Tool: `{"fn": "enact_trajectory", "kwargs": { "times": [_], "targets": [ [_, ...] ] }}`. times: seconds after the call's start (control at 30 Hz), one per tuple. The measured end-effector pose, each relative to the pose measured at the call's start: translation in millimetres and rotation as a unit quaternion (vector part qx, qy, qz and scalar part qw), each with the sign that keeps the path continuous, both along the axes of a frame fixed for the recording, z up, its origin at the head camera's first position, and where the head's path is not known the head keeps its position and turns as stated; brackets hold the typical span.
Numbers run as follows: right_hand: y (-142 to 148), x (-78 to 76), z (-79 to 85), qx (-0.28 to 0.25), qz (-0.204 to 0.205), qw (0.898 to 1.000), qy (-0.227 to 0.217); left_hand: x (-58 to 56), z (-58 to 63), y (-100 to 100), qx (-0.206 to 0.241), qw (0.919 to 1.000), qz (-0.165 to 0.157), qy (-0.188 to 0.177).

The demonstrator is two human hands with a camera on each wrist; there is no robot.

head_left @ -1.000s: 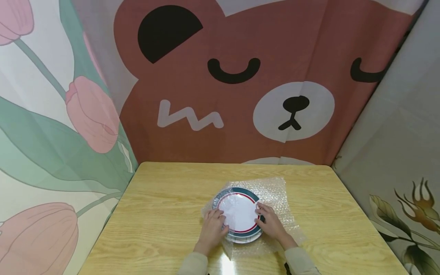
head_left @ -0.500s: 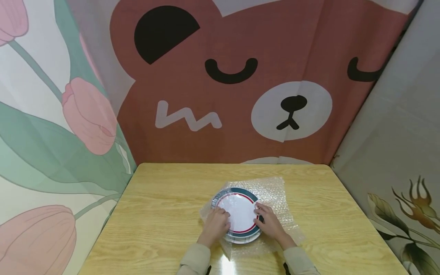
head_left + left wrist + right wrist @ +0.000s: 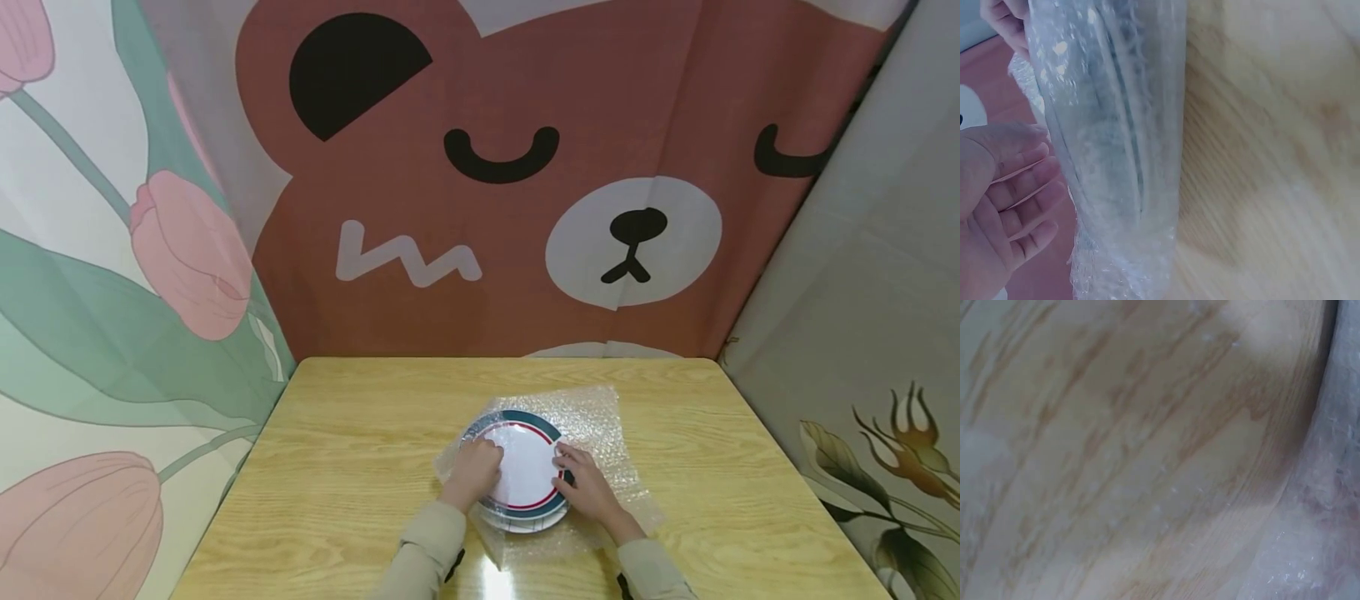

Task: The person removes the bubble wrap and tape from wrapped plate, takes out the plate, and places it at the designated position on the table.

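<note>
Vs 1.0 s ago: left hand point(image 3: 474, 473) has moved up and in over the plate point(image 3: 527, 467). It was spread along the left rim; now the fingers look bunched on the left part of the face, and the lower-left rim shows below it. Right hand point(image 3: 588, 483) basically unchanged: thumb and fingertips rest apart on the right rim. Plate hasn't moved noticeably; it's on bubble wrap point(image 3: 585, 417), which is on the table point(image 3: 360, 483).

Left wrist cam adds the side view: several rim lines through the wrap, so it looks like a stack. The head view shows only a second pale rim at the bottom edge. Same wrist cam shows left fingers loosely bent, tips at the wrap's edge; can't tell if they pinch it. Right wrist cam: just blurry table and wrap at the right edge, hand out of shot.
</note>
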State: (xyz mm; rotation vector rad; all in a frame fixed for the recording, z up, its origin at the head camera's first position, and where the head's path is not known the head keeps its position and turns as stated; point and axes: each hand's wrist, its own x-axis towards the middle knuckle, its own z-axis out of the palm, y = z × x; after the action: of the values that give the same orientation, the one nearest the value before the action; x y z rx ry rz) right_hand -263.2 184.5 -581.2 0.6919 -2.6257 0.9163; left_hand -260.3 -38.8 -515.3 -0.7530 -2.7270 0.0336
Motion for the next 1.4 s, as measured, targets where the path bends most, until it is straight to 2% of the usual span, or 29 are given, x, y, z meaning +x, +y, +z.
{"fn": "enact_trajectory", "kwargs": {
  "times": [0.13,0.23,0.4,0.53,0.67,0.9,1.13,1.4],
  "targets": [
    [-0.2,0.4,0.3,0.004,-0.002,1.000,-0.003,-6.5,-1.8,1.4,-0.029,0.9996,-0.003,-0.001],
    [-0.1,0.8,0.5,0.005,-0.004,1.000,-0.010,-10.1,-4.8,3.6,-0.072,0.9971,-0.018,0.018],
    [0.0,1.5,1.1,0.006,-0.012,1.000,-0.017,-16.1,-13.3,10.3,-0.150,0.9853,-0.053,0.062],
    [-0.3,2.2,2.2,0.001,-0.015,1.000,-0.020,-18.8,-16.9,16.4,-0.188,0.9763,-0.063,0.087],
    [-0.8,2.0,2.9,-0.007,-0.015,1.000,-0.024,-18.9,-14.0,21.2,-0.208,0.9715,-0.058,0.099],
    [-1.4,1.3,2.5,-0.004,-0.014,1.000,-0.028,-19.5,-15.9,26.6,-0.246,0.9634,-0.058,0.089],
    [-1.7,0.9,3.5,-0.011,-0.009,1.000,-0.020,-22.4,-19.8,26.5,-0.258,0.9600,-0.056,0.094],
    [-3.3,1.8,7.4,-0.002,-0.015,0.999,-0.047,-21.1,-18.4,25.0,-0.258,0.9616,-0.043,0.085]
  ]
}}
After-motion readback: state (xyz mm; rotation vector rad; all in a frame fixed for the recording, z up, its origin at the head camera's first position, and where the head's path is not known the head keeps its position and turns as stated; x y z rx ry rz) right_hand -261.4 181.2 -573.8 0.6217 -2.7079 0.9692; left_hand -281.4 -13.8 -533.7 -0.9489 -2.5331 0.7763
